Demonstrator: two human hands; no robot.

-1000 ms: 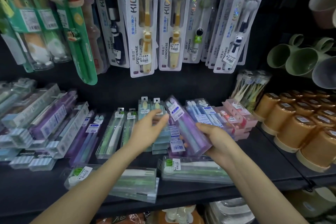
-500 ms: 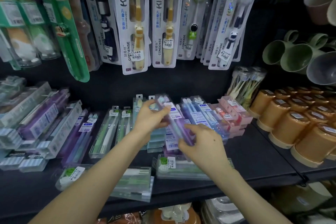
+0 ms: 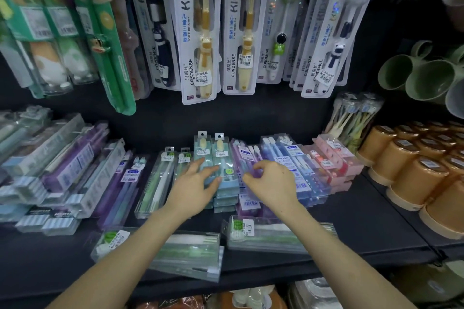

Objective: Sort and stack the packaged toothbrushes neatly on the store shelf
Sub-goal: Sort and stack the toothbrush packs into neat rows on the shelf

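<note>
Our left hand (image 3: 193, 189), fingers spread, touches teal packs (image 3: 223, 155); our right hand (image 3: 272, 183) curls over a purple pack (image 3: 244, 155), grip unclear.

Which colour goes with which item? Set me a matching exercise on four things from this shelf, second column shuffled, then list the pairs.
Column one:
1. hanging mugs
2. cups at the far right
3. toothbrush stack under the left hand
4. toothbrush packs at the row's right end

Column two:
A. pink
B. green
C. orange-brown
D. light blue

Pairs: 1-B, 2-C, 3-D, 4-A.
</note>
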